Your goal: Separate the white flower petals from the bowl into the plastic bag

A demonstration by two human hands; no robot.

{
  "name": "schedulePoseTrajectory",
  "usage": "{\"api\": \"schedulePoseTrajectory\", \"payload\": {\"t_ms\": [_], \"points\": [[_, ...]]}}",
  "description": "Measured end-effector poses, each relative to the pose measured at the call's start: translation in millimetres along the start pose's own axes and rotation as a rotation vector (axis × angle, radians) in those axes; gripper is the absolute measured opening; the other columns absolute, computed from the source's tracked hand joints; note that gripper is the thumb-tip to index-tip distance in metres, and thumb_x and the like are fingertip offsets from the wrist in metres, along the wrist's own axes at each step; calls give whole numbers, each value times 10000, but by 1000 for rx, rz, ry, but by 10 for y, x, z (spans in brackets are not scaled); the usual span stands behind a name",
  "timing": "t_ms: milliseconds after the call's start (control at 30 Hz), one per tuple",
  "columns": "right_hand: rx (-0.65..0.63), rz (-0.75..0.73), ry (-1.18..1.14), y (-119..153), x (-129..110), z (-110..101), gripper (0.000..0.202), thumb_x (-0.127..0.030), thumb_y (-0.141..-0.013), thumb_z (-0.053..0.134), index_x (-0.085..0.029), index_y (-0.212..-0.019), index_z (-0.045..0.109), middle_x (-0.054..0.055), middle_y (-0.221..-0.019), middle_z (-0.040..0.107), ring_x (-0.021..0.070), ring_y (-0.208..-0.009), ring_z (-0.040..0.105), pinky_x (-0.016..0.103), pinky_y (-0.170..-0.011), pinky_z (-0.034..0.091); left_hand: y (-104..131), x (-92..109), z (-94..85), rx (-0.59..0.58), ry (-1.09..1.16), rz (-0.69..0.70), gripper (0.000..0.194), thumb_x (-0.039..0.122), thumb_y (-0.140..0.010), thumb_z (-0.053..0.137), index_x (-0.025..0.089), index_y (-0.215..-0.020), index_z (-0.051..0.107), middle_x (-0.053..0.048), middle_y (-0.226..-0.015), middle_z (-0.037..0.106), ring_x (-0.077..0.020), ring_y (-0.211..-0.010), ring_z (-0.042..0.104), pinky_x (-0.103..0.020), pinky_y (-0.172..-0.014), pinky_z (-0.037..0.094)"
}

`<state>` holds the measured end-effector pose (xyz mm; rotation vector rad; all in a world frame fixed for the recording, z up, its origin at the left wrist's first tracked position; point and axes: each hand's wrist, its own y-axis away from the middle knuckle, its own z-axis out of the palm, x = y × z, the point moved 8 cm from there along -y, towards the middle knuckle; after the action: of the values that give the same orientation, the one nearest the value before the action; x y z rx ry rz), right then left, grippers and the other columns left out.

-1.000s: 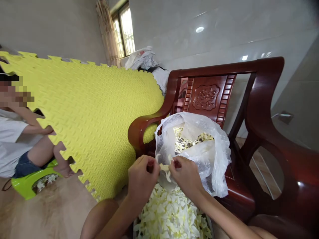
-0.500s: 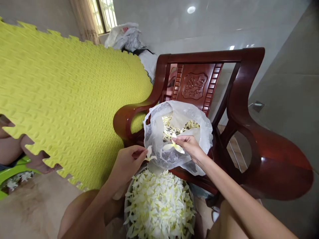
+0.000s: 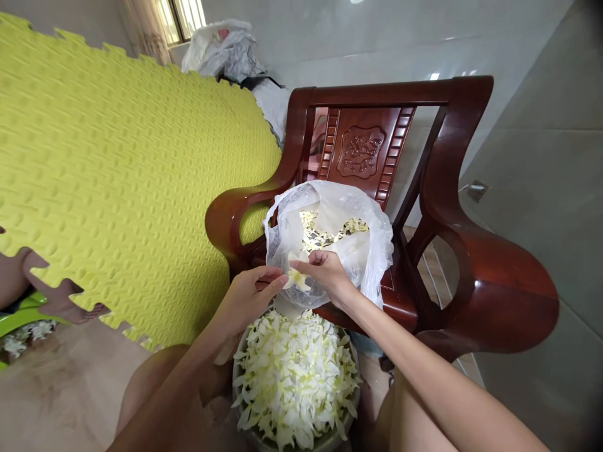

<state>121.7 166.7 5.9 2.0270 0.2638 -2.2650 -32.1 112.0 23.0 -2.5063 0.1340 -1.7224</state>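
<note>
My left hand [image 3: 252, 295] and my right hand [image 3: 327, 273] meet over the front rim of a white plastic bag [image 3: 377, 251]. Between their fingertips are white flowers [image 3: 298, 279] with yellow centres, overlapping so closely that I cannot separate one from another. Both hands are closed in a pinch, thumb against fingers. Inside the bag lie more pale flowers [image 3: 311, 235]. Right below my hands stands a round metal basin [image 3: 346, 439], heaped with loose white and yellow-green flowers [image 3: 296, 376].
The bag rests on a dark red wooden armchair [image 3: 490, 270] with a carved back. A large yellow foam mat [image 3: 141, 163] stands upright on the left. Behind it are crumpled plastic bags [image 3: 226, 50]. At the lower left are part of another person and a green container [image 3: 28, 314] with white flowers.
My right hand has moved left with its flower, up to my left hand. The two flowers, held apart before, now come together. The view has shifted slightly.
</note>
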Motion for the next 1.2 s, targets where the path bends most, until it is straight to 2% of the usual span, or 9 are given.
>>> {"api": "schedulePoseTrajectory", "payload": {"t_ms": [200, 433, 500, 600, 667, 767, 933, 1100, 1200], "points": [[-293, 93, -89, 134, -44, 241, 389, -481, -664, 800, -170, -633, 570, -39, -609, 549, 71, -527, 447, 221, -524, 332, 19, 46, -41, 40, 68, 12, 380, 458, -758, 710, 151, -980, 742, -92, -966, 746, -228, -855, 678, -311, -753, 536], [-337, 53, 37, 233, -4, 320, 483, -531, -597, 830, -179, -580, 500, -74, -525, 443, 64, -479, 360, 218, -473, 253, 77, 130, 21, 22, 335, -33, 304, 443, -723, 752, 148, -790, 737, -35, -747, 699, -153, -675, 612, -244, -625, 497], [-270, 30, -13, 199, 11, 261, 473, -565, -637, 795, -184, -615, 515, -58, -558, 491, 82, -506, 419, 222, -497, 307, 59, 74, -29, 99, 476, -68, 331, 463, -692, 774, 144, -760, 714, -29, -701, 687, -141, -627, 600, -235, -586, 492], [62, 0, -63, 53, 15, -120, 469, -656, -747, 644, -202, -719, 529, -1, -719, 619, 124, -608, 534, 254, -586, 405, 34, 7, -215, 305, 716, -18, 321, 444, -648, 812, 166, -695, 660, 2, -661, 673, -134, -645, 622, -248, -665, 532], [226, -14, -38, -37, -8, -374, 484, -682, -747, 608, -211, -730, 498, 15, -766, 639, 135, -632, 542, 265, -608, 410, 33, -11, -302, 392, 729, 11, 318, 423, -626, 836, 170, -704, 660, 13, -651, 681, -123, -643, 629, -240, -685, 537], [192, -28, 20, -138, -66, -468, 457, -627, -693, 686, -202, -727, 522, 27, -747, 650, 143, -627, 528, 270, -609, 391, 30, -18, -251, 335, 582, -67, 349, 406, -615, 850, 155, -818, 718, -25, -723, 737, -125, -632, 638, -219, -623, 517], [-29, -82, 118, -3, -181, -116, 350, -520, -753, 684, -177, -764, 617, -26, -612, 546, 127, -577, 470, 250, -560, 345, 41, 72, -147, 177, 393, -78, 323, 359, -591, 858, 121, -776, 741, -55, -742, 760, -146, -668, 650, -226, -649, 511], [-291, -180, 235, 251, -303, 359, 320, -485, -824, 664, -172, -882, 638, -55, -604, 421, 96, -533, 370, 233, -496, 255, 12, 94, -156, 139, 419, -81, 703, 337, -584, 863, 116, -1199, 604, -41, -707, 770, -132, -599, 633, -227, -625, 496], [-326, -208, 197, 260, -301, 428, 336, -485, -794, 703, -156, -799, 634, -39, -647, 433, 93, -577, 358, 234, -520, 257, 9, 121, -165, 143, 408, -59, 769, 338, -583, 861, 96, -1243, 548, -58, -724, 775, -129, -589, 629, -222, -619, 488]]}}
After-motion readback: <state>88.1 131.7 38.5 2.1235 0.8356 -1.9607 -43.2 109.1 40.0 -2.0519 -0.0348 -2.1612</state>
